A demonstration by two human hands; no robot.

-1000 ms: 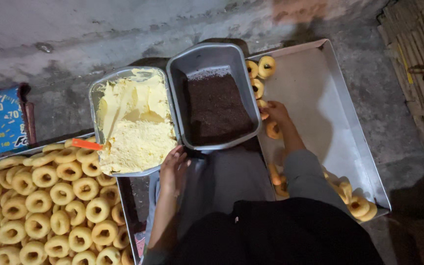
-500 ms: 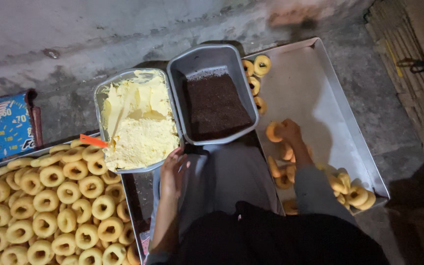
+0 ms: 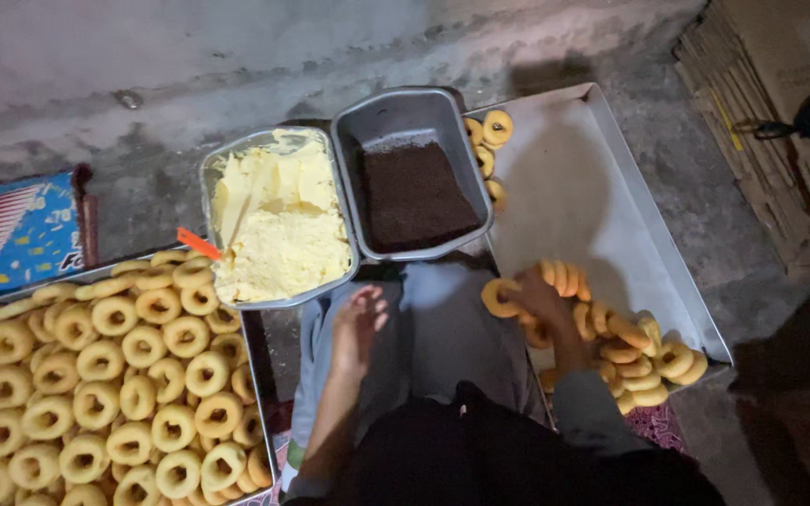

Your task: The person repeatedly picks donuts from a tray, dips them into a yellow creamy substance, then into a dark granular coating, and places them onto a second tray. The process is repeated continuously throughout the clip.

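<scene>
Step in hand, as judged: placing a ring-shaped pastry among those already laid on the large metal tray [image 3: 602,187]. The right hand [image 3: 536,302] rests at the near edge of that tray, fingers curled around one pastry ring [image 3: 500,297], which sits against a row of rings [image 3: 630,342] standing on edge. The left hand [image 3: 360,323] hovers over the lap, fingers loosely spread and holding nothing, just below the tub of pale yellow cream [image 3: 278,220]. A tub of dark brown crumbs [image 3: 414,192] stands beside it. To the left lies a tray of plain rings [image 3: 96,375]. The next move would call for a steady release, so that the upright row is not toppled.
</scene>
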